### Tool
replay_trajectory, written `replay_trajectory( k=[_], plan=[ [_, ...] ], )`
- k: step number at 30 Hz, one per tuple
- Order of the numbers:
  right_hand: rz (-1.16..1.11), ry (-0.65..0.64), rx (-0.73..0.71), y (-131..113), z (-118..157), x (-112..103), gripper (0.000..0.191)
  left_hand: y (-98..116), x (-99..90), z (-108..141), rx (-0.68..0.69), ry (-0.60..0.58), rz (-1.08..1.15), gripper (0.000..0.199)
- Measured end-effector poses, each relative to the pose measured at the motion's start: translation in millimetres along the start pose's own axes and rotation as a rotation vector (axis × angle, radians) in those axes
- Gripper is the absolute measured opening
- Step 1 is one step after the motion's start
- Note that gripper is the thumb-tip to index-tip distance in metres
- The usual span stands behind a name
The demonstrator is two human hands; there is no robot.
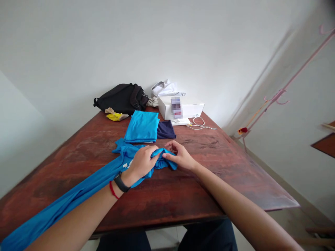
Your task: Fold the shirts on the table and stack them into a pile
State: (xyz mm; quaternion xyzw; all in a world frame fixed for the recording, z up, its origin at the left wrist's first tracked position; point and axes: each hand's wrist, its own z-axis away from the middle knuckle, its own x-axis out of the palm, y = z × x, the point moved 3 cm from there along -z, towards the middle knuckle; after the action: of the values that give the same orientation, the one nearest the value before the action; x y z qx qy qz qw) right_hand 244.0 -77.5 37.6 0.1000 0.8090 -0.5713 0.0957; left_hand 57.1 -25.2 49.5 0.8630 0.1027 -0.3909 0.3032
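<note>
A long bright blue garment [86, 183] with a bit of white print runs diagonally across the table from its near left corner to the middle. My left hand [141, 163], wearing a black wristband and a red string, is closed over a bunched part of it. My right hand [180, 156] pinches the gathered cloth [164, 162] from the other side, with its fingertips close to my left hand. A folded blue cloth [141, 126] and a folded navy cloth [166, 129] lie just beyond my hands, touching neither.
The dark red wooden table [199, 195] has worn patches. At its far end are a black backpack [120, 99], a yellow packet [116, 117], white cloth [164, 89], a white box [180, 107] and a white cable [200, 124]. Walls bound the far and right sides.
</note>
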Motion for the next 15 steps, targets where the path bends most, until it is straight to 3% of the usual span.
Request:
replay_trajectory(
  k=[4,6,8,11,15],
  plan=[
    [0.215,-0.097,-0.086,-1.4,2.3,5.5,0.059,8.5,-12.4,-2.3,-0.039,0.055,0.069,0.029],
    [0.304,-0.094,-0.113,2.2,1.6,7.5,0.047,11.7,-20.0,-3.4,-0.033,0.140,0.091,0.034],
    [0.348,-0.047,-0.121,7.3,-0.1,7.0,0.028,12.8,-26.7,-3.5,-0.017,0.222,0.103,0.039],
    [0.316,0.061,-0.094,15.3,-3.9,-0.1,0.029,12.7,-33.2,-2.6,0.016,0.287,0.117,0.040],
    [0.133,0.236,0.029,25.1,-11.8,-15.6,0.023,17.0,-34.5,-5.2,-0.007,0.230,0.173,0.040]
  ],
)
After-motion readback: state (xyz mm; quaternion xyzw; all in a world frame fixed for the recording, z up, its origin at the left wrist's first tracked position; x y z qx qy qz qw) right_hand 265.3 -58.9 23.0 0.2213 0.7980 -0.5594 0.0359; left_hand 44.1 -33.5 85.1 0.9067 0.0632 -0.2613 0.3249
